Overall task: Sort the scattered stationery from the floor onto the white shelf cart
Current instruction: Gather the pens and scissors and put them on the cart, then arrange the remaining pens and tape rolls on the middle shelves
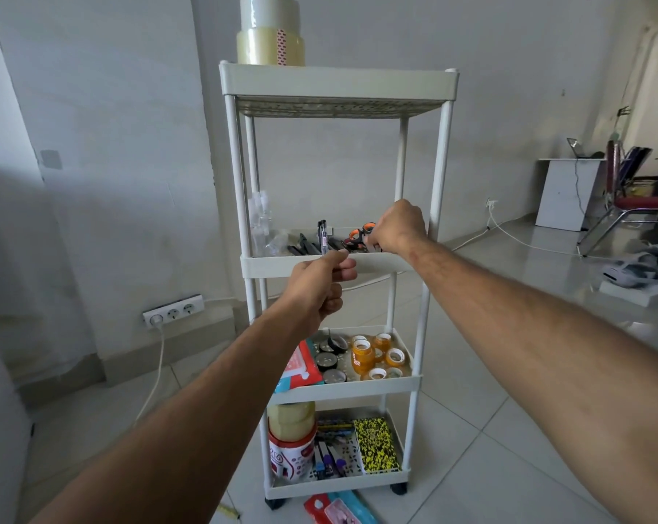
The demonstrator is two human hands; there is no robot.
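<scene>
Below, red tub (292, 460), lettering unreadable.

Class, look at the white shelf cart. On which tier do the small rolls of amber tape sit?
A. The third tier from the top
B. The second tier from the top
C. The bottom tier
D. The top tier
A: the small amber tape rolls lie clustered beside black rolls on the cart's third tier down.

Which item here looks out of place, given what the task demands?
A red and blue stationery packet lies on the floor tiles in front of the white shelf cart, not yet shelved. A small yellow item lies on the floor to its left.
</scene>
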